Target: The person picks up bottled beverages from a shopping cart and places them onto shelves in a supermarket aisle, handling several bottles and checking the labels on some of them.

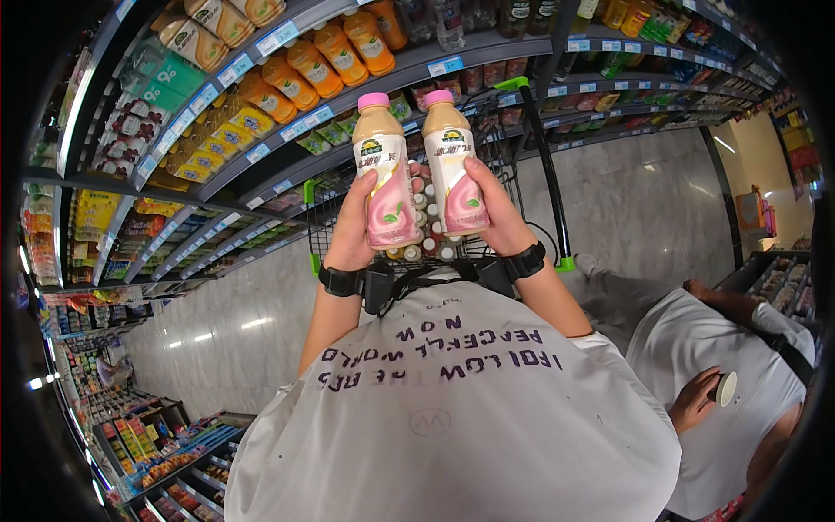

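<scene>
My left hand [352, 228] is closed round a bottled drink [381, 178] with a pink cap and a white and pink label. A matching bottled drink [456, 174] is gripped in my right hand [497, 209]. Both bottles stand upright side by side, a small gap between them, with their labels facing me. Their contents look light brown. Beneath them is a black wire shopping cart [318, 235] with green corner pieces. Several capped bottles [419, 204] lie inside the cart, partly hidden by my hands and the two bottles. A black strap device circles each wrist.
Shelves of drinks curve across the far side, with orange bottles [314, 68] and yellow packs [228, 129] on them. On the right stands another person [696, 365] in a light shirt, a paper cup [723, 389] in hand. Grey tiled floor [222, 335] stretches on both sides.
</scene>
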A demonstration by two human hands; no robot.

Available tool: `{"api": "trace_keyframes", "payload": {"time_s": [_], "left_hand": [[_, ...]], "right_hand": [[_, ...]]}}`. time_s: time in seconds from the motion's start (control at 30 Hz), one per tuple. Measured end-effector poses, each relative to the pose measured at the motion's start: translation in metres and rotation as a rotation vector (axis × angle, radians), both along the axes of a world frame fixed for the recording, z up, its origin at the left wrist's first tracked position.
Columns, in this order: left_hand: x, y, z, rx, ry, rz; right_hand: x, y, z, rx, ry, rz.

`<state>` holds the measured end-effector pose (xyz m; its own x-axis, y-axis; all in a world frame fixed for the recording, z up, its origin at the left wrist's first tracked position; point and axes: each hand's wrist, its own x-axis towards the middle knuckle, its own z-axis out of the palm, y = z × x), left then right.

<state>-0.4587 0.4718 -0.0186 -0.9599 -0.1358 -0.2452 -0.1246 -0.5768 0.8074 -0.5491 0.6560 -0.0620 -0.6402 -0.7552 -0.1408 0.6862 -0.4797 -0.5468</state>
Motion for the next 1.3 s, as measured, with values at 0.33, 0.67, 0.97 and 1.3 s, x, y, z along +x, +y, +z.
{"api": "trace_keyframes", "payload": {"time_s": [0.33,0.67,0.97,1.3], "left_hand": [[0.003,-0.015,-0.018,0.015,-0.012,0.163],[0.006,-0.004,0.002,0.164,-0.016,0.086],[0.009,-0.013,-0.009,0.125,-0.005,0.028],[0.016,-0.004,-0.007,0.090,0.075,-0.028]], "right_hand": [[0.001,0.002,-0.001,0.067,-0.003,-0.059],[-0.001,-0.002,-0.001,-0.086,-0.103,0.066],[0.003,-0.001,0.002,-0.094,-0.103,0.100],[0.007,0.009,0.004,0.060,0.083,0.055]]}}
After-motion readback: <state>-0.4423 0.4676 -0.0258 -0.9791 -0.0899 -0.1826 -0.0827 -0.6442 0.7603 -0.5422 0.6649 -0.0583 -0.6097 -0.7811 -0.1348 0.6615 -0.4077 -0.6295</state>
